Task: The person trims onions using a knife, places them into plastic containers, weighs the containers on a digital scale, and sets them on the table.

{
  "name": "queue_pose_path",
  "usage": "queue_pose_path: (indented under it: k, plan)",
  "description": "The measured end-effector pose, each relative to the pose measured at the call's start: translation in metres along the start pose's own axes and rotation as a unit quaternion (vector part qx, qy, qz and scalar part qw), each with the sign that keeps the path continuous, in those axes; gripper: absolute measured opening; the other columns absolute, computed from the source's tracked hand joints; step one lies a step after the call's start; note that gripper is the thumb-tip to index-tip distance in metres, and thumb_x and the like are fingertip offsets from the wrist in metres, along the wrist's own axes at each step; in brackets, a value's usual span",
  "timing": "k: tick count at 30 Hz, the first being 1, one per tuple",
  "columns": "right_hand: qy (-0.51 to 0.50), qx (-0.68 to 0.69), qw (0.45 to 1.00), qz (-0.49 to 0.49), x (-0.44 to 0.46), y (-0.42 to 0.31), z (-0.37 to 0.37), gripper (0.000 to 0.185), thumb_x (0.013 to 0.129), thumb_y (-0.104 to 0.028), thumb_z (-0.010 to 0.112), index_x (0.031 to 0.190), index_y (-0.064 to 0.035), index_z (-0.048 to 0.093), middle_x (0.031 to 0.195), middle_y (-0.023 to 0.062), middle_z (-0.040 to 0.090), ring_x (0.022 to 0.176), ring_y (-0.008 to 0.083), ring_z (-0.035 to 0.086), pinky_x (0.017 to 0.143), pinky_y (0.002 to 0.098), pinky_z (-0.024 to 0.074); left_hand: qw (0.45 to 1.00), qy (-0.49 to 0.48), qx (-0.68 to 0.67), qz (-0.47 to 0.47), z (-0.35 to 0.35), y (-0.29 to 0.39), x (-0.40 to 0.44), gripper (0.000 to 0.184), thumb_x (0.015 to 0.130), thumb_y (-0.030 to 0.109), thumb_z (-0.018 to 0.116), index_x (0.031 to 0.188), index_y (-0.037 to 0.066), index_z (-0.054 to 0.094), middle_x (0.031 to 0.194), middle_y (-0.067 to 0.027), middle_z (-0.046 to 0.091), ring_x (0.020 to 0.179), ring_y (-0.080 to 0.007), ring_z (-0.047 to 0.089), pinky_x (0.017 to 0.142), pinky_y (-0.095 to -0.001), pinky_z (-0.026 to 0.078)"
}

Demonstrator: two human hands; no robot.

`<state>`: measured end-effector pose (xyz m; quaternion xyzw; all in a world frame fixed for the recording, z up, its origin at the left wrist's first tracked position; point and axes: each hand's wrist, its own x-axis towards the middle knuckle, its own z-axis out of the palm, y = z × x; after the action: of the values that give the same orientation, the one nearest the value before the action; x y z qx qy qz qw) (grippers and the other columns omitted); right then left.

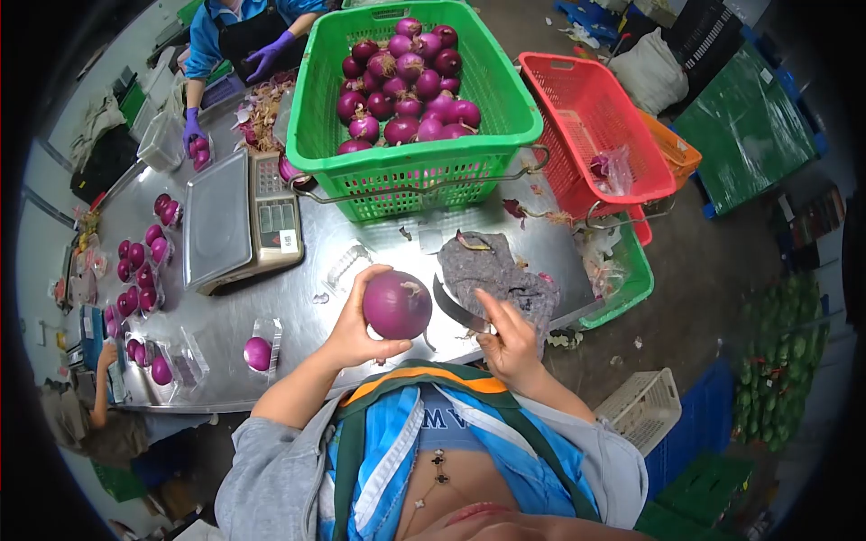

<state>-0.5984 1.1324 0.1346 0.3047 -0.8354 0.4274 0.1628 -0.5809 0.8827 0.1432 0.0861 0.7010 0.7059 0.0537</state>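
Observation:
A large red onion (397, 305) rests in my left hand (354, 326), whose fingers curl round its side above the table. My right hand (511, 343) is closed round the handle of a knife (458, 308) with a dark curved blade, which points up and left toward the onion but stands apart from it. Behind the knife lies a crumpled grey cloth (487, 261) with bits of onion skin on it. A clear plastic tray (350, 269) sits just beyond my left hand. The knife's handle is mostly hidden by my fingers.
A green crate (415, 167) of red onions stands at the table's back, beside a scale (239, 225). Packed onions (135, 257) line the left. Red (600, 135) and green (627, 279) crates stand right. A co-worker in purple gloves (271, 56) works across; another person's arm (101, 383) is left.

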Motion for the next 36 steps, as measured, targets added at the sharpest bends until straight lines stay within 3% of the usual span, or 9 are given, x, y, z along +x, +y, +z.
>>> queue_pose_path:
  k: [10, 13, 18, 20, 22, 24, 32, 35, 36]
  plan:
    - [0.015, 0.267, 0.962, 0.048, 0.038, -0.016, 0.029, 0.014, 0.069, 0.000, 0.071, 0.080, -0.0007, 0.064, 0.076, 0.0058, 0.058, 0.065, 0.0125, 0.054, 0.057, 0.0239, 0.0426, 0.979, 0.006, 0.170, 0.114, 0.015, -0.012, 0.014, 0.087, 0.057, 0.020, 0.081, 0.126, 0.005, 0.031, 0.115, -0.0120, 0.048, 0.107, -0.0240, 0.050, 0.093, -0.0356, 0.040]
    - [-0.074, 0.276, 0.957, -0.047, 0.032, -0.022, 0.026, 0.012, 0.068, 0.005, 0.068, 0.074, -0.0026, 0.061, 0.074, 0.0072, 0.059, 0.065, 0.0156, 0.057, 0.059, 0.0261, 0.0447, 0.986, 0.138, -0.064, -0.069, 0.000, -0.052, 0.032, 0.087, 0.056, 0.020, 0.082, 0.126, 0.006, 0.032, 0.114, -0.0091, 0.048, 0.104, -0.0203, 0.050, 0.092, -0.0335, 0.040]
    - [0.090, 0.157, 0.971, 0.155, 0.027, 0.045, 0.033, 0.037, 0.079, -0.010, 0.068, 0.111, 0.0002, 0.052, 0.084, 0.0052, 0.060, 0.064, 0.0128, 0.056, 0.054, 0.0261, 0.0460, 0.993, 0.095, -0.066, 0.016, 0.002, -0.041, 0.023, 0.091, 0.055, 0.018, 0.083, 0.128, 0.008, 0.029, 0.120, -0.0100, 0.044, 0.112, -0.0205, 0.045, 0.096, -0.0338, 0.038]
    - [-0.100, 0.483, 0.790, 0.363, 0.020, 0.042, 0.043, 0.050, 0.084, -0.030, 0.063, 0.121, -0.0008, 0.046, 0.087, 0.0055, 0.059, 0.059, 0.0134, 0.055, 0.050, 0.0250, 0.0456, 0.981, 0.016, -0.129, 0.143, 0.014, -0.036, 0.028, 0.096, 0.054, 0.019, 0.085, 0.130, 0.009, 0.027, 0.127, -0.0134, 0.041, 0.119, -0.0250, 0.041, 0.099, -0.0375, 0.035]
    - [-0.171, 0.703, 0.606, 0.332, 0.006, 0.040, 0.068, 0.048, 0.086, -0.048, 0.051, 0.112, -0.0076, 0.052, 0.083, 0.0054, 0.059, 0.055, 0.0152, 0.055, 0.045, 0.0268, 0.0446, 0.968, -0.041, 0.047, 0.244, 0.012, -0.038, 0.036, 0.101, 0.053, 0.027, 0.087, 0.131, 0.009, 0.026, 0.134, -0.0165, 0.034, 0.125, -0.0295, 0.035, 0.105, -0.0414, 0.027]
    - [-0.112, 0.734, 0.540, 0.396, 0.013, 0.027, 0.065, 0.052, 0.088, -0.052, 0.047, 0.101, -0.0023, 0.053, 0.075, 0.0088, 0.061, 0.047, 0.0151, 0.054, 0.043, 0.0245, 0.0440, 0.985, -0.003, 0.020, 0.170, 0.020, -0.029, 0.033, 0.101, 0.052, 0.031, 0.087, 0.130, 0.008, 0.028, 0.135, -0.0172, 0.033, 0.127, -0.0306, 0.034, 0.106, -0.0419, 0.026]
    - [-0.100, 0.645, 0.586, 0.481, 0.023, 0.018, 0.050, 0.049, 0.090, -0.047, 0.047, 0.107, -0.0016, 0.053, 0.086, 0.0068, 0.061, 0.058, 0.0125, 0.056, 0.047, 0.0231, 0.0461, 0.959, -0.182, 0.149, 0.159, 0.016, 0.007, 0.030, 0.089, 0.056, 0.028, 0.085, 0.125, 0.006, 0.034, 0.127, -0.0188, 0.041, 0.118, -0.0349, 0.044, 0.098, -0.0398, 0.037]
    - [-0.070, 0.613, 0.653, 0.440, 0.023, 0.020, 0.048, 0.046, 0.092, -0.043, 0.047, 0.111, -0.0021, 0.052, 0.091, 0.0056, 0.060, 0.070, 0.0113, 0.058, 0.058, 0.0240, 0.0487, 0.959, -0.142, 0.198, 0.143, 0.026, 0.009, 0.026, 0.086, 0.055, 0.025, 0.085, 0.123, 0.005, 0.035, 0.123, -0.0198, 0.044, 0.114, -0.0359, 0.046, 0.095, -0.0395, 0.040]
    - [-0.035, 0.523, 0.759, 0.387, 0.019, 0.022, 0.040, 0.045, 0.092, -0.040, 0.046, 0.114, -0.0013, 0.050, 0.092, 0.0061, 0.059, 0.073, 0.0111, 0.058, 0.060, 0.0236, 0.0477, 0.952, -0.069, 0.229, 0.190, 0.027, 0.001, 0.025, 0.086, 0.054, 0.023, 0.085, 0.123, 0.006, 0.036, 0.122, -0.0199, 0.044, 0.112, -0.0362, 0.047, 0.093, -0.0396, 0.041]
